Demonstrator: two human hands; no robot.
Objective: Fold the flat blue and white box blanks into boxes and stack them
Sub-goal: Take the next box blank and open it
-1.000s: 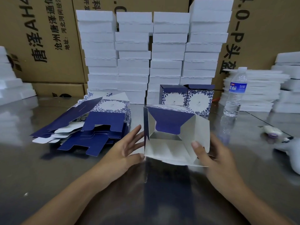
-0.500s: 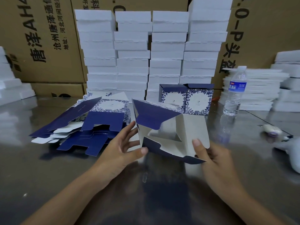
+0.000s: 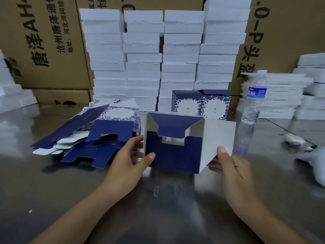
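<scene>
A half-folded blue and white box [image 3: 175, 152] stands on its side at the centre of the steel table, its open end facing me. Two dark blue flaps are folded across that end, and a white flap sticks out to the right. My left hand [image 3: 130, 161] grips its left side, thumb pressed on the lower blue flap. My right hand [image 3: 230, 164] pinches the white flap, thumb on top. A pile of flat blanks [image 3: 91, 136] lies to the left. Two finished boxes [image 3: 200, 104] stand side by side behind.
Tall stacks of white foam trays [image 3: 163, 55] line the back in front of brown cartons [image 3: 45, 43]. A water bottle [image 3: 254, 99] stands at the right, with lower foam stacks [image 3: 281, 95] behind it. Small white objects [image 3: 295, 140] lie at the far right.
The lower blue flap has been folded up across the box's open end, covering the white inside. The box has turned squarer to me. My left thumb now presses on that flap.
</scene>
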